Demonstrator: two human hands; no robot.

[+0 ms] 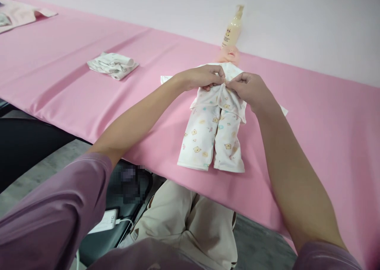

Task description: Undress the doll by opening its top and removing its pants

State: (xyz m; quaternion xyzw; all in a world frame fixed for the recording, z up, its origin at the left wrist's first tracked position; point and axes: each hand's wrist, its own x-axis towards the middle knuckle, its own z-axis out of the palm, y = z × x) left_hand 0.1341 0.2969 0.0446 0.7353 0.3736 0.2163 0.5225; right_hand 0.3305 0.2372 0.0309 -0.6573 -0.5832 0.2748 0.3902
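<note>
A baby doll lies on its back on the pink table cover, dressed in a white printed top and matching trousers, feet toward me. My left hand and my right hand meet over the doll's chest. Both pinch the front edges of the top together, fingers closed on the cloth. What lies under the fingertips is hidden.
A folded white printed garment lies to the left on the cover. A cream pump bottle stands behind the doll's head by the wall. Pale pink cloth sits at far left. A white power bank rests on a black seat below the table edge.
</note>
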